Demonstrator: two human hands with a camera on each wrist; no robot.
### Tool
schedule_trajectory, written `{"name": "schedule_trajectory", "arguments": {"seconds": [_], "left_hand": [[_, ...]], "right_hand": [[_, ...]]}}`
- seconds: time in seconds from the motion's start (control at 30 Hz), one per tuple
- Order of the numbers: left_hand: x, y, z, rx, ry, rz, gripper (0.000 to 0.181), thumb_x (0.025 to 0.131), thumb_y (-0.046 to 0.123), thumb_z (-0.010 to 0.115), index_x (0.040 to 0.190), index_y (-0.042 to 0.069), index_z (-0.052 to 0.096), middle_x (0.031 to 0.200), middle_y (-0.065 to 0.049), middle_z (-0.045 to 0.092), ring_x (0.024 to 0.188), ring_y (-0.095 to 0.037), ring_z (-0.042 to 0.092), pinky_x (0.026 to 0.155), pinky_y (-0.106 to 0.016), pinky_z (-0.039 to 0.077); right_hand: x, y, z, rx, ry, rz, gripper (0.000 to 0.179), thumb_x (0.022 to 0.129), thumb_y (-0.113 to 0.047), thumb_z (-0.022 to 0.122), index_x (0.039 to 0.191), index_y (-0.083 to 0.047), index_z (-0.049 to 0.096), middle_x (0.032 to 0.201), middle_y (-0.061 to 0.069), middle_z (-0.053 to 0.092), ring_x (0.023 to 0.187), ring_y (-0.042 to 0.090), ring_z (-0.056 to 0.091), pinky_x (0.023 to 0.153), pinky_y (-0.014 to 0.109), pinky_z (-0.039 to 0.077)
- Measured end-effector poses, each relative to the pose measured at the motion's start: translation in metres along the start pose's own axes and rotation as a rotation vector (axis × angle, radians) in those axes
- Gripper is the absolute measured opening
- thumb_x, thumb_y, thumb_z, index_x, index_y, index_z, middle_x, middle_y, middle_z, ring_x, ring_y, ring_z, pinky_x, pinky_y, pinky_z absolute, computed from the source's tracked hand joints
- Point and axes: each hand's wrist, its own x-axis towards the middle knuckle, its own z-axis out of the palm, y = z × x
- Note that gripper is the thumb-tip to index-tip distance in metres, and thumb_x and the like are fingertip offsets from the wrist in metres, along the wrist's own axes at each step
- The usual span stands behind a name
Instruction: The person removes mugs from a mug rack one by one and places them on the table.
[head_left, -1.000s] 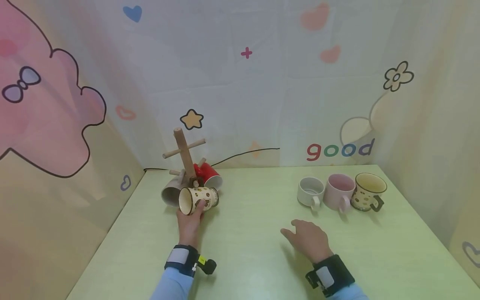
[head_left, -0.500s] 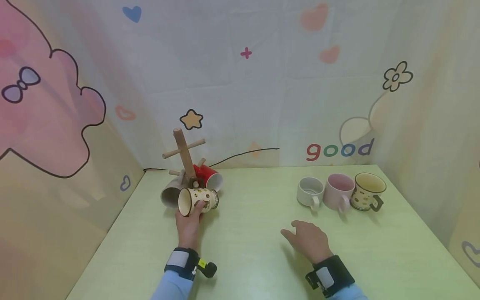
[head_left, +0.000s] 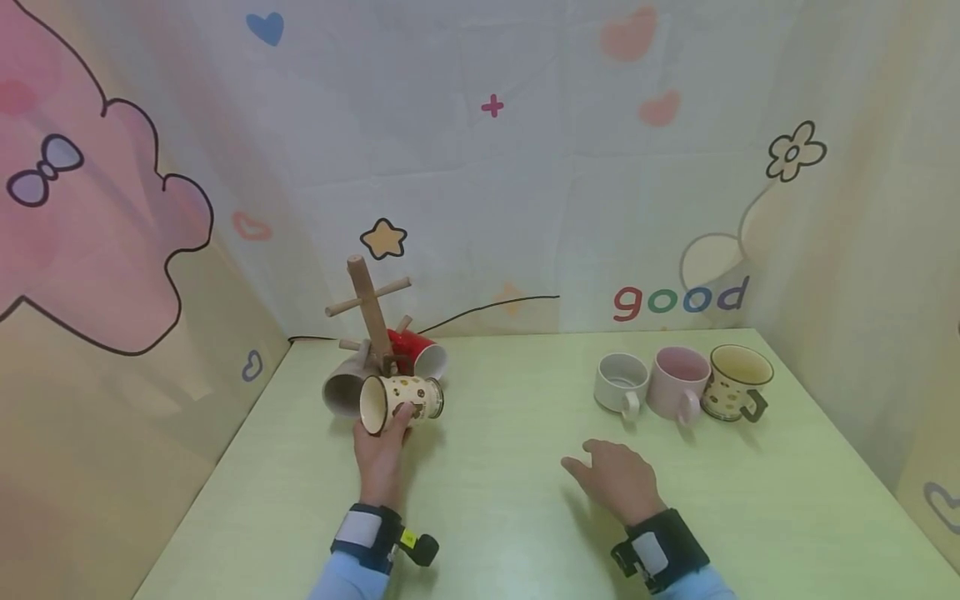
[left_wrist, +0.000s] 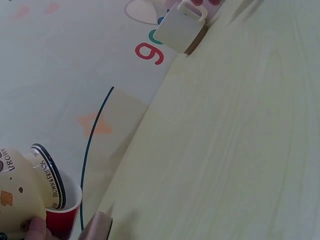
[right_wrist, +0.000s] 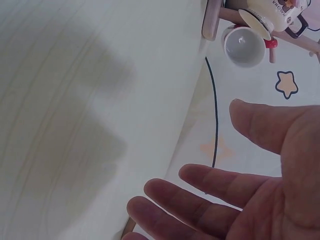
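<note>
My left hand (head_left: 381,454) grips a cream patterned mug (head_left: 408,396) that lies sideways, its mouth facing left. The thumb lies across its near side. Behind this mug, its dark handle (head_left: 396,362) points toward the post of a wooden mug tree (head_left: 371,312). A greyish mug (head_left: 347,385) hangs on the tree's left, and a red mug (head_left: 414,346) with a white inside hangs on its right. In the left wrist view the cream mug (left_wrist: 20,195) overlaps the red one. Over the table at right, my right hand (head_left: 618,479) holds nothing, its fingers spread and relaxed in its wrist view.
At the back right stand a white mug (head_left: 621,385), a pink mug (head_left: 678,385) and a second cream patterned mug (head_left: 735,383) in a row, handles toward me. The tree's upper pegs (head_left: 393,287) carry nothing. A printed curtain (head_left: 480,183) bounds the table behind.
My left hand has drawn the cream mug slightly right and toward me. More of its dark handle shows by the tree. My right hand keeps its place.
</note>
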Motion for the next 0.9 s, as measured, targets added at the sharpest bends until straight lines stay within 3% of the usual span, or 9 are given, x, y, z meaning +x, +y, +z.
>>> {"name": "schedule_trajectory", "arguments": {"seconds": [0.23, 0.6, 0.8, 0.9], "left_hand": [[-0.008, 0.003, 0.001, 0.023, -0.054, 0.033, 0.087, 0.085, 0.028, 0.081, 0.151, 0.009, 0.027, 0.142, -0.011, 0.045, 0.119, -0.022, 0.054, 0.089, -0.024, 0.051], [-0.016, 0.007, 0.014, 0.097, -0.148, 0.147, 0.086, 0.081, 0.019, 0.084, 0.148, 0.007, 0.031, 0.146, -0.011, 0.044, 0.134, -0.025, 0.045, 0.110, -0.041, 0.038], [-0.020, 0.010, 0.020, 0.232, -0.190, 0.150, 0.091, 0.077, 0.027, 0.087, 0.146, 0.010, 0.031, 0.145, -0.008, 0.042, 0.134, -0.026, 0.043, 0.107, -0.042, 0.042], [-0.022, 0.013, 0.023, 0.301, -0.241, 0.160, 0.093, 0.076, 0.027, 0.088, 0.146, 0.010, 0.031, 0.145, -0.009, 0.042, 0.134, -0.027, 0.043, 0.106, -0.043, 0.043]], "right_hand": [[0.000, -0.001, -0.001, -0.003, 0.008, -0.015, 0.051, 0.095, -0.041, 0.061, 0.119, 0.003, 0.066, 0.111, 0.022, 0.069, 0.101, 0.040, 0.065, 0.074, 0.052, 0.055], [0.001, -0.001, 0.000, -0.011, 0.016, -0.023, 0.050, 0.095, -0.041, 0.062, 0.119, 0.003, 0.066, 0.110, 0.022, 0.069, 0.100, 0.040, 0.066, 0.072, 0.051, 0.055], [0.002, -0.001, 0.000, -0.011, 0.020, -0.019, 0.051, 0.094, -0.040, 0.063, 0.120, 0.004, 0.066, 0.110, 0.023, 0.069, 0.099, 0.041, 0.066, 0.072, 0.052, 0.055], [0.002, -0.001, -0.001, -0.006, 0.014, -0.016, 0.051, 0.094, -0.040, 0.063, 0.120, 0.004, 0.065, 0.111, 0.023, 0.068, 0.100, 0.041, 0.065, 0.074, 0.053, 0.054]]}}
